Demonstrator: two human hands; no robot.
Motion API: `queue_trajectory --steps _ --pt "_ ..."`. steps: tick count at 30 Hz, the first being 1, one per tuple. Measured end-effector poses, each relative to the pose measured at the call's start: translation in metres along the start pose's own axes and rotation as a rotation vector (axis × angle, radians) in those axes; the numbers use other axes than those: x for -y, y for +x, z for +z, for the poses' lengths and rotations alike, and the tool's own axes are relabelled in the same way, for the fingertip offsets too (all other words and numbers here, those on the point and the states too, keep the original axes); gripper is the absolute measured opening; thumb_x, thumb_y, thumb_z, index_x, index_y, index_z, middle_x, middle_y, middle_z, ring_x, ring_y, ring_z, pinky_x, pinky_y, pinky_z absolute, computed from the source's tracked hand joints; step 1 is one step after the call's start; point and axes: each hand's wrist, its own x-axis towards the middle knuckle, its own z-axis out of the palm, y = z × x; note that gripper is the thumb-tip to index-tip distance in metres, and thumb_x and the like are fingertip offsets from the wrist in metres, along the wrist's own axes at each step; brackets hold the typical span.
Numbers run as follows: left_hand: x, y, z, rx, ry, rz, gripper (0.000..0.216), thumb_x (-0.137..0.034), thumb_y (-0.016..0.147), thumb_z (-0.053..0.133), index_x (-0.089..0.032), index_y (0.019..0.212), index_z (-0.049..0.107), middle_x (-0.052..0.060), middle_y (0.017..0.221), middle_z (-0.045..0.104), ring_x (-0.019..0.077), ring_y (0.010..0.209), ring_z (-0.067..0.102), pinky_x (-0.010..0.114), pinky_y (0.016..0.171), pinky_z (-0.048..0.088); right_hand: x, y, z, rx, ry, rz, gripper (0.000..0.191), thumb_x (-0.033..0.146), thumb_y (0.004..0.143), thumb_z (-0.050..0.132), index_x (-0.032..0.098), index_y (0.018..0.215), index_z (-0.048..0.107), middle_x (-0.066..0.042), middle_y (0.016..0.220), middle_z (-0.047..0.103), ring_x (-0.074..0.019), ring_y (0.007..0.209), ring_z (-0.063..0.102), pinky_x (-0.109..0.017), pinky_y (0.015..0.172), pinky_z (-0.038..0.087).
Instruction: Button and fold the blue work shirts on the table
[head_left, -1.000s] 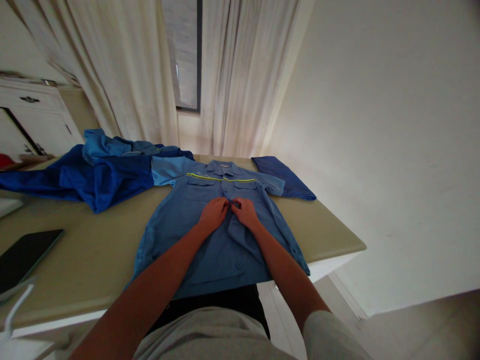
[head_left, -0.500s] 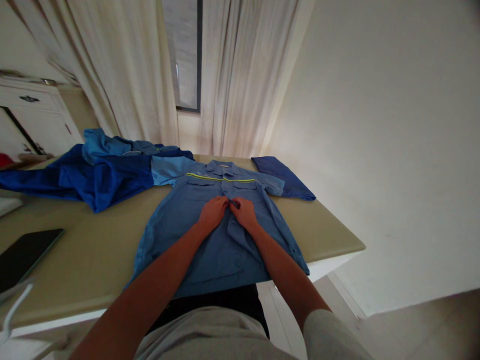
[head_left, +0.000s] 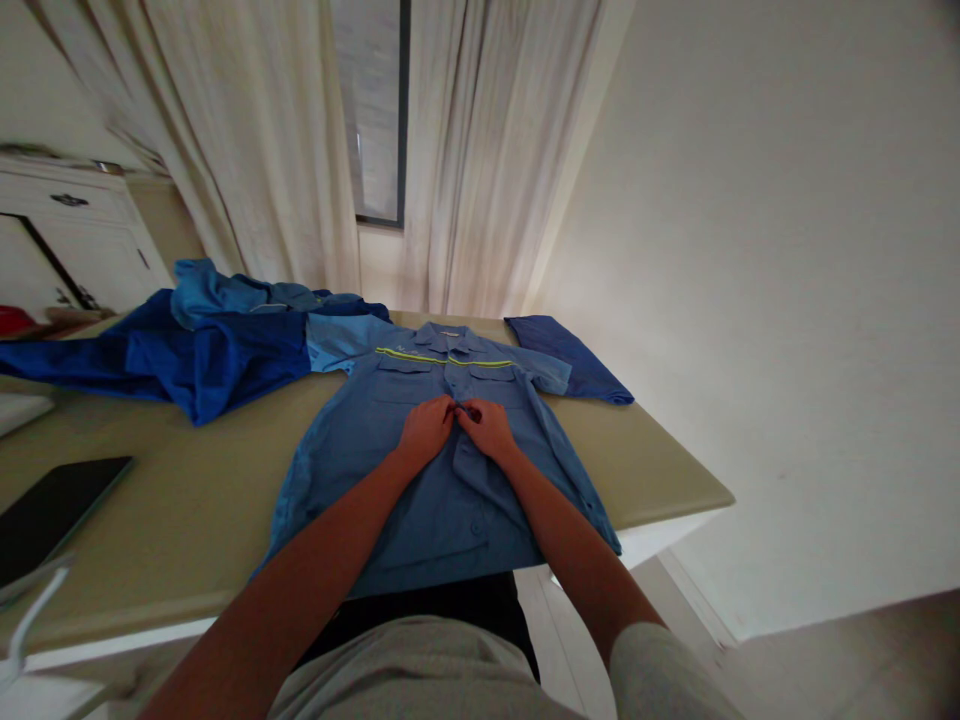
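Observation:
A blue short-sleeved work shirt (head_left: 360, 480) lies front side up, its collar away from me and its hem at the table's near edge. A yellow stripe crosses its chest above two flap pockets. My left hand (head_left: 430, 424) pinches the front placket at mid-chest. Close against it, my right hand (head_left: 486, 426) pinches the same spot from the other side. The fingertips of both hands meet there and hide any button between them. Below the hands the placket bulges up in a loose fold, and a button shows near the hem.
On the left of the table (head_left: 180, 500) lie crumpled dark blue clothing (head_left: 217, 355) and a lighter blue garment (head_left: 202, 290). A folded navy garment (head_left: 570, 355) rests beyond the right sleeve. A black tablet-like device (head_left: 60, 510) lies near left. A wall (head_left: 787, 350) rises on the right.
Both hands stay at the same place on the placket. The fingers of my right hand have shifted slightly, and the dark bit of raised cloth between the fingertips shows less.

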Motion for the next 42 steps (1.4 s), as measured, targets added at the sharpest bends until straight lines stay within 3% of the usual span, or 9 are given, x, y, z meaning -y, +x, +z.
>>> queue_trajectory --steps 6,12,17,24,31,37,42 --pt "0.000 -0.001 -0.002 -0.006 -0.033 -0.012 0.021 -0.021 0.102 0.051 -0.022 0.108 0.070 0.008 0.110 0.079 0.0237 0.100 0.074 0.034 0.091 0.053 -0.005 0.001 0.000 -0.008 0.151 0.059 0.048 0.036 0.107 0.047 0.020 0.066 0.066 0.000 0.057 0.062 -0.0152 0.058 0.059 -0.025 0.062 0.042" --pt "0.001 0.001 0.001 -0.012 -0.062 -0.020 0.020 -0.016 0.099 0.052 -0.022 0.107 0.069 0.007 0.110 0.078 0.0225 0.103 0.073 0.033 0.094 0.053 -0.010 0.002 0.004 0.056 0.270 0.086 0.022 0.029 0.099 0.057 0.019 0.092 0.075 0.001 0.067 0.070 -0.0141 0.057 0.063 -0.023 0.061 0.047" --pt "0.001 0.000 0.002 -0.023 -0.071 -0.026 0.015 -0.017 0.099 0.054 -0.021 0.104 0.067 0.008 0.107 0.078 0.0225 0.103 0.073 0.032 0.092 0.053 -0.012 0.003 0.007 0.045 0.286 0.114 0.021 0.019 0.089 0.061 0.019 0.104 0.076 0.002 0.065 0.071 -0.0138 0.055 0.062 -0.023 0.061 0.050" --pt "0.000 -0.001 0.003 -0.030 -0.151 -0.044 0.028 -0.014 0.096 0.057 -0.023 0.122 0.061 0.005 0.105 0.079 0.0226 0.100 0.075 0.033 0.091 0.054 -0.016 0.005 0.007 0.054 0.281 0.100 0.018 0.018 0.087 0.065 0.019 0.101 0.076 0.001 0.072 0.075 -0.0138 0.059 0.066 -0.023 0.064 0.051" --pt "0.005 0.000 0.004 -0.029 -0.186 0.006 0.033 -0.011 0.094 0.056 -0.022 0.125 0.060 0.005 0.104 0.079 0.0221 0.099 0.075 0.033 0.092 0.053 -0.021 0.008 0.008 0.011 0.190 0.026 0.015 0.016 0.085 0.069 0.020 0.096 0.077 -0.004 0.092 0.077 -0.0146 0.072 0.067 -0.026 0.074 0.053" --pt "0.005 0.000 0.008 -0.054 -0.194 0.009 0.024 -0.028 0.101 0.056 -0.021 0.123 0.062 0.006 0.099 0.079 0.0237 0.094 0.075 0.034 0.087 0.055 -0.021 0.008 0.011 -0.005 0.147 0.012 0.008 0.015 0.084 0.072 0.018 0.091 0.075 -0.004 0.088 0.074 -0.0161 0.075 0.066 -0.028 0.077 0.053" --pt "0.009 0.003 0.008 -0.044 -0.272 -0.026 0.024 -0.018 0.097 0.058 -0.023 0.119 0.064 0.004 0.098 0.079 0.0211 0.091 0.075 0.033 0.087 0.055 -0.018 0.007 0.010 0.002 0.141 0.006 0.007 0.018 0.086 0.073 0.020 0.092 0.075 -0.004 0.092 0.074 -0.0161 0.077 0.066 -0.029 0.077 0.053"
